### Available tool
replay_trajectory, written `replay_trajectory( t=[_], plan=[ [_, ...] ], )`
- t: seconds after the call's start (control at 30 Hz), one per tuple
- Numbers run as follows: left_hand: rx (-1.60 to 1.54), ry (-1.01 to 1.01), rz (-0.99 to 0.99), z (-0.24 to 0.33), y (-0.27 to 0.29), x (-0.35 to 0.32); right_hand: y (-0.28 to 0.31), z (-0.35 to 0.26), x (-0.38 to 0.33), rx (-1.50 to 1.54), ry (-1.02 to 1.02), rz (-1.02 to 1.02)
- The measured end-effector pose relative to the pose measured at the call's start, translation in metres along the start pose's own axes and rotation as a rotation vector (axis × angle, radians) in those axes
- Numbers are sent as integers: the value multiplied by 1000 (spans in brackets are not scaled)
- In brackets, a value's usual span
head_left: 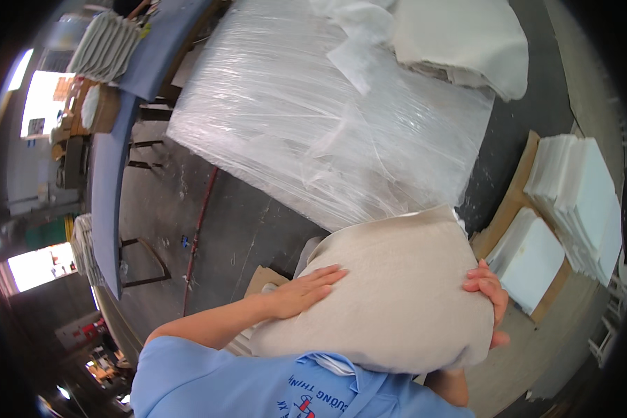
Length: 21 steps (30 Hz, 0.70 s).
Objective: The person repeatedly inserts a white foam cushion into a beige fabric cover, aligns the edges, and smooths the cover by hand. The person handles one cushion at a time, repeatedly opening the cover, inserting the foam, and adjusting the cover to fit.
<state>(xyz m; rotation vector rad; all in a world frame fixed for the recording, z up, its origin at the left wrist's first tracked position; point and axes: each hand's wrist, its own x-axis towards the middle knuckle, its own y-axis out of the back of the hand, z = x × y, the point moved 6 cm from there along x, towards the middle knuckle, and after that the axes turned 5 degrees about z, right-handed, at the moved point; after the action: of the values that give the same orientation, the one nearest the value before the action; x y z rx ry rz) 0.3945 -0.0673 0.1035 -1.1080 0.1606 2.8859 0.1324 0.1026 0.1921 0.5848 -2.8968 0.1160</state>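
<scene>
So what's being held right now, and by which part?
The beige fabric: the right hand curls round its right edge, while the left hand lies flat on its left side, not gripping.

Blue table [106, 202] at left; red line [200, 221] along grey floor [233, 223].

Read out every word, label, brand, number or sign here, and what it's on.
Light blue collared fabric shirt: dark blue lettering and a red emblem, partly cut off; wording left unquoted.
Pale rectangular panel with red marks, far left: any text too small and blurred to read.
Beige fabric piece: no lettering visible.
</scene>
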Motion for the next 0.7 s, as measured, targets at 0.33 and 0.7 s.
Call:
replay_trajectory(
  t=[0.33,0.7],
  plan=[
    [-1091,117,575,-41,-2,-100,71,45,-1,242,-377,-171],
    [-1452,-557,837,-69,10,-44,-22,28,-3,-363,-503,-1829]
  ],
)
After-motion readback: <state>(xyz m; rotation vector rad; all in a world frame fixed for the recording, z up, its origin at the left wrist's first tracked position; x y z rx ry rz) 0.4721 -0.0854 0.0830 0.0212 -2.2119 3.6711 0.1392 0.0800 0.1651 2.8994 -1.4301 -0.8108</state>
